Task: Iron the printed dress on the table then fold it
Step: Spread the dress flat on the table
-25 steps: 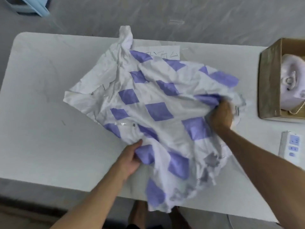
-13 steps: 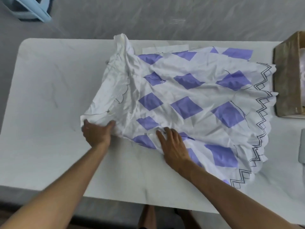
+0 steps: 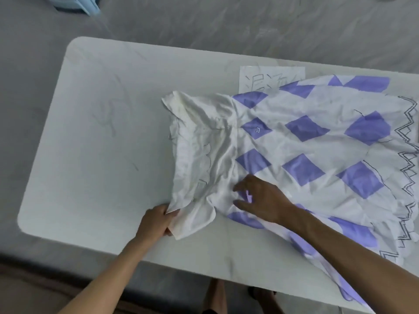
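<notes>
One dress corner lies in the left hand, remainder spreading rightward.

Dress lies on table, overlapping paper.

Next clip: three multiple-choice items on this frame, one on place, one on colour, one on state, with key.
1. Where is the paper sheet? A) partly under the printed dress B) in a box C) in a hand
2. The dress's diamonds are: A) red B) purple C) green
3. The left hand is: A) holding an iron B) hanging idle C) gripping the dress's near corner
Key: 1 A, the dress overlaps its near edge; 2 B, purple on white; 3 C, it clutches the cloth.
</notes>
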`<state>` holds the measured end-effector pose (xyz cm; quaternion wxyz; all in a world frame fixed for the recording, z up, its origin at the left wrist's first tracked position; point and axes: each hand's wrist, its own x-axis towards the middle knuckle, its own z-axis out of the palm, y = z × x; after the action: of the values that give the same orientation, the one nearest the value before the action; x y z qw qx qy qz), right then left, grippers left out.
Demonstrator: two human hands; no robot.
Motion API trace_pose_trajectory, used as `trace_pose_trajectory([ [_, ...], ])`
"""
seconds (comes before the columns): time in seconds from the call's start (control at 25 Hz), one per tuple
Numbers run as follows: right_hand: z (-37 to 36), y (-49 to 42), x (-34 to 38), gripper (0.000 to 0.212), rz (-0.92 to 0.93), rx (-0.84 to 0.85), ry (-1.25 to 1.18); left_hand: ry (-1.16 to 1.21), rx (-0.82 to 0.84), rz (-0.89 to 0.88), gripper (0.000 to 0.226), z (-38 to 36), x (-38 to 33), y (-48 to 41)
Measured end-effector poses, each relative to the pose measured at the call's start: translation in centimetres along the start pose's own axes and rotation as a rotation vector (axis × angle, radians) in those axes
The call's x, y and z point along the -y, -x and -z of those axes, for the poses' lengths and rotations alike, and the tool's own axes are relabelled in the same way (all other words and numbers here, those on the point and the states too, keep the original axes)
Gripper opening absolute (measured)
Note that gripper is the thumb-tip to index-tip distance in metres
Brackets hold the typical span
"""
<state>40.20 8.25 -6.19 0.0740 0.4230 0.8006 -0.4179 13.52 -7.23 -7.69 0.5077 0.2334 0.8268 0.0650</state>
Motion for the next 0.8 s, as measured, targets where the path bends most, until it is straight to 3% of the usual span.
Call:
trace_pose_trajectory([
  [0.16,-1.9,-10.5,7.0,0.059,-0.268,-0.176,-0.377,-0.559,-0.546,-0.504,0.055,-0.6,0.4,-0.6],
  [0.24,-2.8,-14.0,7.8,0.06,-0.464,-0.217,-0.546,-0.7,-0.629,-0.727,0.061,-1.6,-1.1,-1.9],
  [0.36,-2.9,-16.1,8.1,0.034,-0.675,-0.237,-1.038,-0.807,-0.602,-0.929,0.052,-3.8,-2.6,-4.0],
  [0.44,-2.3,-16.7,8.2,0.018,-0.746,-0.241,-1.278,-0.863,-0.571,-0.941,0.041,-4.5,-2.7,-4.6],
  [0.56,-1.2,-17.5,8.2,0.023,-0.761,-0.243,-1.35,-0.871,-0.527,-0.879,0.025,-3.5,-2.9,-5.2],
  [0.68,-0.6,-19.2,8.4,0.024,-0.767,-0.265,-1.221,-0.706,-0.498,-0.862,0.023,-1.7,-2.2,-5.3],
  [0.8,0.0,-20.1,9.2,0.016,-0.626,-0.339,-0.938,-0.261,-0.48,-0.733,0.015,-0.7,-1.4,-5.2],
])
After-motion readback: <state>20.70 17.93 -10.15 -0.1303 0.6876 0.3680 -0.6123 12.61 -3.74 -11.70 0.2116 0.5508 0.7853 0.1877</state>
